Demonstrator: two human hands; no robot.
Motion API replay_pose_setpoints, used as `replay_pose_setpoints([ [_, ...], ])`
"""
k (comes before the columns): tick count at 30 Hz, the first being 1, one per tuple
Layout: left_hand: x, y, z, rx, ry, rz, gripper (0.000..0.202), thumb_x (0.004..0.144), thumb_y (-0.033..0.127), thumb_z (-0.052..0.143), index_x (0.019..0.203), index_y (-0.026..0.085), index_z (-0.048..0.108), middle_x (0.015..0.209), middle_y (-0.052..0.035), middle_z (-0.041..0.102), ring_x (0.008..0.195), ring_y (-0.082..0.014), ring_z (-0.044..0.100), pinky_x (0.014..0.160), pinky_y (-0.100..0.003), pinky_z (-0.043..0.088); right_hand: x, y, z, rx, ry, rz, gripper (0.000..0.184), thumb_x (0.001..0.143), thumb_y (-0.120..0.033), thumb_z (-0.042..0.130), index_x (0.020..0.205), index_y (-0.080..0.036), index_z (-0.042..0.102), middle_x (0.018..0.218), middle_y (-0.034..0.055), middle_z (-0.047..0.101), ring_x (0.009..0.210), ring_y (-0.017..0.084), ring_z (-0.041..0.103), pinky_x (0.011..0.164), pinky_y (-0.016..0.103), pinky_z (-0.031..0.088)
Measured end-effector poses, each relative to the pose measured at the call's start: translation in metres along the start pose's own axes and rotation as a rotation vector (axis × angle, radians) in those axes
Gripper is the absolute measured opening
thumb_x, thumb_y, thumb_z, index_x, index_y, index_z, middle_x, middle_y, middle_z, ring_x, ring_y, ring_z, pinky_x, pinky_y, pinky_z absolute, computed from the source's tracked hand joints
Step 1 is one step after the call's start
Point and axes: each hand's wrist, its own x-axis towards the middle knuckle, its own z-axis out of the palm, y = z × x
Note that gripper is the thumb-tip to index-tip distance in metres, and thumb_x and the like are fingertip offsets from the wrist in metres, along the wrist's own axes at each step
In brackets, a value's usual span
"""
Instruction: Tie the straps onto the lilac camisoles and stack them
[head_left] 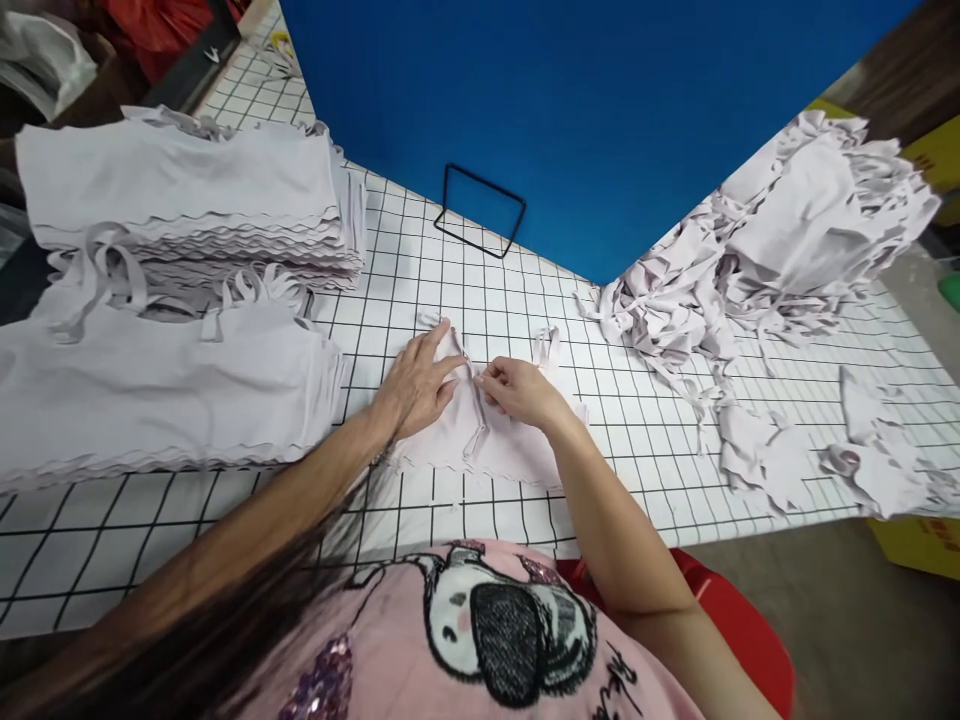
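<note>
A pale pinkish garment with thin straps and a wavy lower edge, like a small camisole, lies on the grid-patterned cloth in front of me. A raised fold or seam runs down its middle. My left hand rests on its left part, fingers stretched and spread. Close to the fold, my right hand has its fingers curled and pinched on the fabric. The right fingertips partly hide the spot they grip.
Stacks of similar strapped garments and folded pieces fill the left. On the right lies a heap of garments, with loose pieces nearer me. A blue board and black wire frame are ahead.
</note>
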Motion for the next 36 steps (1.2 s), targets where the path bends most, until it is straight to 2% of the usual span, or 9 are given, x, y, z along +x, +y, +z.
replay_pose_setpoints([
  [3, 0.000, 0.001, -0.007, -0.008, 0.076, -0.006, 0.033, 0.093, 0.025, 0.050, 0.124, 0.016, 0.059, 0.157, -0.0145, 0.024, 0.134, -0.0325, 0.033, 0.106, -0.049, 0.037, -0.013, 0.003, -0.001, -0.023, -0.020, 0.008, 0.030, 0.090, -0.044, 0.054, 0.074, -0.020, 0.052, 0.067, 0.0015, 0.064, 0.051, 0.011, 0.056, 0.047, 0.025, 0.041],
  [6, -0.001, 0.010, -0.015, -0.018, 0.124, -0.018, 0.023, 0.092, 0.031, 0.054, 0.104, 0.014, 0.063, 0.132, -0.0157, 0.051, 0.119, -0.0296, 0.044, 0.098, -0.044, 0.042, -0.024, 0.009, -0.005, -0.031, -0.066, 0.036, 0.033, 0.090, -0.049, 0.054, 0.073, -0.019, 0.053, 0.066, 0.0016, 0.063, 0.051, 0.012, 0.057, 0.047, 0.025, 0.041],
  [8, -0.003, 0.021, -0.018, -0.062, 0.016, 0.000, 0.026, 0.089, 0.041, 0.059, 0.087, 0.015, 0.063, 0.101, -0.0113, 0.062, 0.097, -0.0249, 0.053, 0.083, -0.038, 0.045, -0.026, 0.014, -0.006, -0.022, -0.066, 0.043, 0.033, 0.090, -0.049, 0.054, 0.074, -0.020, 0.053, 0.066, 0.0016, 0.063, 0.051, 0.012, 0.056, 0.046, 0.025, 0.040],
  [10, -0.007, 0.034, -0.017, -0.113, -0.137, -0.002, 0.031, 0.083, 0.046, 0.064, 0.078, 0.016, 0.060, 0.083, -0.0063, 0.061, 0.080, -0.0206, 0.054, 0.068, -0.032, 0.043, -0.026, 0.018, -0.006, 0.000, -0.045, 0.041, 0.032, 0.090, -0.048, 0.054, 0.074, -0.020, 0.052, 0.066, 0.0012, 0.062, 0.050, 0.011, 0.055, 0.045, 0.025, 0.039],
  [15, -0.010, 0.052, -0.013, -0.228, -0.283, -0.140, 0.010, 0.080, 0.023, 0.058, 0.072, 0.017, 0.062, 0.075, -0.0021, 0.064, 0.069, -0.0163, 0.057, 0.059, -0.027, 0.038, -0.025, 0.019, -0.006, 0.069, -0.052, 0.010, 0.029, 0.090, -0.046, 0.055, 0.077, -0.020, 0.053, 0.067, 0.0007, 0.060, 0.052, 0.011, 0.055, 0.047, 0.025, 0.039],
  [19, -0.006, 0.045, -0.018, -0.581, -0.344, -0.354, 0.015, 0.078, 0.030, 0.061, 0.071, 0.017, 0.066, 0.064, -0.0001, 0.064, 0.057, -0.0131, 0.054, 0.053, -0.025, 0.038, -0.029, 0.017, -0.011, 0.185, -0.133, -0.016, 0.030, 0.091, -0.045, 0.055, 0.076, -0.019, 0.055, 0.069, 0.0007, 0.059, 0.055, 0.011, 0.055, 0.052, 0.026, 0.041],
  [25, 0.002, 0.035, -0.028, -1.058, -0.210, -0.447, 0.028, 0.076, 0.041, 0.069, 0.075, 0.013, 0.068, 0.073, -0.0055, 0.068, 0.070, -0.0159, 0.061, 0.068, -0.028, 0.049, -0.025, 0.020, -0.011, 0.373, -0.244, -0.199, 0.024, 0.091, -0.039, 0.057, 0.083, -0.017, 0.064, 0.079, 0.0019, 0.061, 0.071, 0.012, 0.053, 0.069, 0.029, 0.044],
  [31, 0.003, 0.031, -0.025, -1.155, -0.086, -0.469, 0.025, 0.075, 0.039, 0.071, 0.073, 0.014, 0.068, 0.073, -0.0038, 0.066, 0.072, -0.0153, 0.059, 0.073, -0.029, 0.048, -0.019, 0.014, -0.007, 0.405, -0.324, -0.258, 0.021, 0.091, -0.037, 0.058, 0.087, -0.019, 0.069, 0.083, 0.0015, 0.062, 0.078, 0.013, 0.054, 0.075, 0.029, 0.043],
  [36, 0.006, 0.027, -0.019, -1.200, 0.044, -0.494, 0.022, 0.073, 0.035, 0.073, 0.073, 0.014, 0.067, 0.074, -0.0018, 0.064, 0.071, -0.0124, 0.055, 0.070, -0.026, 0.045, -0.011, 0.008, 0.000, 0.459, -0.323, -0.214, 0.024, 0.081, -0.042, 0.070, 0.082, -0.018, 0.068, 0.079, 0.0010, 0.062, 0.074, 0.013, 0.054, 0.072, 0.029, 0.043],
])
